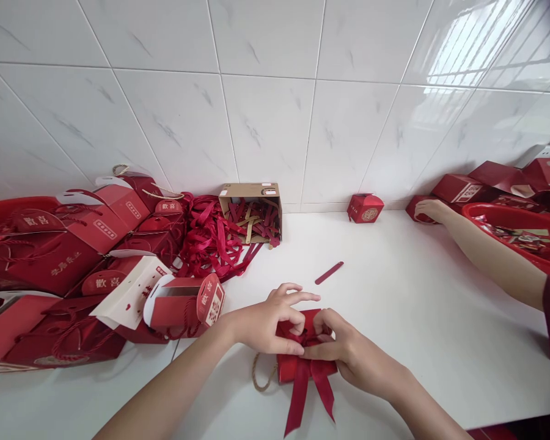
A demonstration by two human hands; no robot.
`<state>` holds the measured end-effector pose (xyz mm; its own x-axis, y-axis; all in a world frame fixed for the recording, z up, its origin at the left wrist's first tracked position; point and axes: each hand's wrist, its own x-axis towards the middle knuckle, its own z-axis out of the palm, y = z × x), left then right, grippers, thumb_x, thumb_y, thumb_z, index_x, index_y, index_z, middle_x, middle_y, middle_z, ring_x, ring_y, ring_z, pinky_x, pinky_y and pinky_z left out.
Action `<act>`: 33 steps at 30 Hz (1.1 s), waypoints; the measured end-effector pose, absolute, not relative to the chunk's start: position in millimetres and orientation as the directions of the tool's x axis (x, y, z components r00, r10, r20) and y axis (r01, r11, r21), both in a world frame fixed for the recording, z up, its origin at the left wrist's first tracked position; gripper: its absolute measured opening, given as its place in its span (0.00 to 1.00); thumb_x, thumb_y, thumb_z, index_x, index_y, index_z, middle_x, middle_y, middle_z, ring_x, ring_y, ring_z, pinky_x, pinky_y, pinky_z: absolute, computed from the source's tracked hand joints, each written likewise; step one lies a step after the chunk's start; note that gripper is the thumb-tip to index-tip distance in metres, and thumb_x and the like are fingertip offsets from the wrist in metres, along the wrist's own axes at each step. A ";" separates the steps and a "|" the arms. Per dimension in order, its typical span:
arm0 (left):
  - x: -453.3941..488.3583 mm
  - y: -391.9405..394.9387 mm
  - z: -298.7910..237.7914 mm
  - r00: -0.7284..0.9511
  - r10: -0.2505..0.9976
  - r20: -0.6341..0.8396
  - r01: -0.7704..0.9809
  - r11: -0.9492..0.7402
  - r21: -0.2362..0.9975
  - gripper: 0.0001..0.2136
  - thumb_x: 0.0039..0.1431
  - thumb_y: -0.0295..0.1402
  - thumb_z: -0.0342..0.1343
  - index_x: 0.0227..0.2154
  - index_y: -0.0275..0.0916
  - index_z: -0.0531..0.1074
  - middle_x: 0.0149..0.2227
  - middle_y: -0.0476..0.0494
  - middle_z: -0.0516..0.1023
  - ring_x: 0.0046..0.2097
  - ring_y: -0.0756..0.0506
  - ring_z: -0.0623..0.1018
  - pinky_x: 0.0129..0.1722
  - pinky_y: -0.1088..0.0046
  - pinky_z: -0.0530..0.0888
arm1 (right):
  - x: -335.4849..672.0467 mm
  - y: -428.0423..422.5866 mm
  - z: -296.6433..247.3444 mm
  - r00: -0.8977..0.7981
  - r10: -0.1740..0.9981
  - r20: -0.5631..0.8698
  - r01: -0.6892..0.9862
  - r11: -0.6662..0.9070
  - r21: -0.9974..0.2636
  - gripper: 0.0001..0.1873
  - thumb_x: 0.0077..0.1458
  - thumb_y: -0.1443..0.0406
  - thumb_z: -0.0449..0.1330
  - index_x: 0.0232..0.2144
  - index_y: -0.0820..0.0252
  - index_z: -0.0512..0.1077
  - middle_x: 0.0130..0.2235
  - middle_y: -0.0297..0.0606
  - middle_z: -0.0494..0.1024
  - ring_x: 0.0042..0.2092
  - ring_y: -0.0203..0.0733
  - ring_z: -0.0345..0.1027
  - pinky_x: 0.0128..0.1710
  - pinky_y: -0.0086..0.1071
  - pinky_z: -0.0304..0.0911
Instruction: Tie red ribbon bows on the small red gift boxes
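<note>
A small red gift box point(302, 365) sits on the white table point(394, 305) in front of me, with a dark red ribbon bow on top whose tails point(311, 391) hang toward me. My left hand point(268, 321) pinches the bow's left side with thumb and forefinger, its other fingers raised. My right hand point(341, 345) pinches the bow's right side. A rope handle point(258, 374) sticks out at the box's left.
Red gift boxes and bags point(73, 256) are heaped at left beside loose ribbons point(211, 235) and a tipped cardboard box point(252, 211). A red strip point(329, 272) lies ahead. One small red box point(365, 208) stands by the wall. Another person's arm point(481, 250) reaches in from the right, near a red tray point(522, 238).
</note>
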<state>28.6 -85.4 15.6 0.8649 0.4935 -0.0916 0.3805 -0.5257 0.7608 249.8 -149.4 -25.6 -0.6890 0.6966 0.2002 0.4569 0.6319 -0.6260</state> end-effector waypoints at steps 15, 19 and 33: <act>33.8 -81.2 11.2 0.748 0.663 -0.037 0.430 -0.440 0.788 0.14 0.58 0.42 0.56 0.22 0.41 0.72 0.52 0.47 0.73 0.58 0.40 0.62 0.56 0.58 0.60 | 250.6 -150.6 -29.6 -0.663 0.732 0.159 0.480 0.578 -0.660 0.21 0.61 0.71 0.52 0.49 0.44 0.75 0.37 0.38 0.60 0.38 0.40 0.58 0.33 0.31 0.61; 32.3 -81.1 8.4 0.744 0.668 -0.012 0.388 -0.418 0.821 0.14 0.56 0.40 0.58 0.20 0.40 0.69 0.50 0.46 0.74 0.57 0.41 0.64 0.57 0.60 0.60 | 249.8 -150.7 -27.7 -0.666 0.722 0.186 0.439 0.581 -0.685 0.19 0.63 0.68 0.50 0.49 0.45 0.75 0.38 0.40 0.61 0.39 0.41 0.59 0.34 0.32 0.63; 26.6 -76.8 12.7 0.831 0.556 -0.024 0.352 -0.490 0.797 0.07 0.55 0.38 0.60 0.32 0.42 0.71 0.39 0.46 0.71 0.49 0.44 0.65 0.53 0.66 0.63 | 251.2 -152.4 -31.3 -0.652 0.740 0.163 0.448 0.550 -0.705 0.18 0.60 0.69 0.55 0.48 0.42 0.75 0.38 0.38 0.61 0.39 0.40 0.59 0.35 0.31 0.64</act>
